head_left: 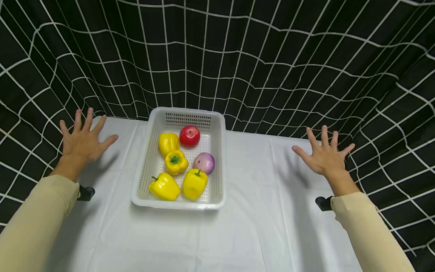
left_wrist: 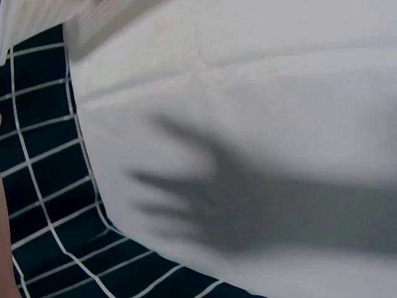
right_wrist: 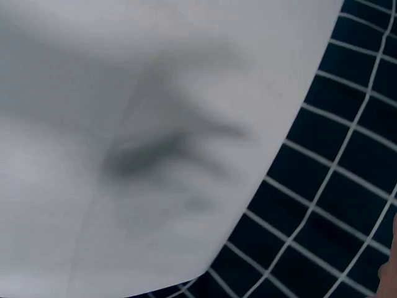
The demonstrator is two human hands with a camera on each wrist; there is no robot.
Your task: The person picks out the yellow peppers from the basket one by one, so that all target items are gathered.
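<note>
My left hand (head_left: 81, 143) is held above the table's left side with its fingers spread, touching nothing. On the right, my right hand (head_left: 327, 156) hovers likewise, fingers fanned out and holding nothing. Between them, nearer the left hand, stands a white plastic basket (head_left: 144, 177). Inside it lie several yellow bell peppers (head_left: 193, 184), a red tomato-like round item (head_left: 189, 136) at the back and a purple onion (head_left: 204, 163) at the right. Only a sliver of skin (left_wrist: 7, 248) shows in the left wrist view, and another sliver (right_wrist: 388, 267) in the right wrist view.
A white cloth (head_left: 251, 211) covers the table. Black fabric with a white grid net (head_left: 217, 56) rises behind it and along both sides. Shadows of the hands fall on the cloth in both wrist views. The basket's edge (left_wrist: 31, 18) shows in the left wrist view.
</note>
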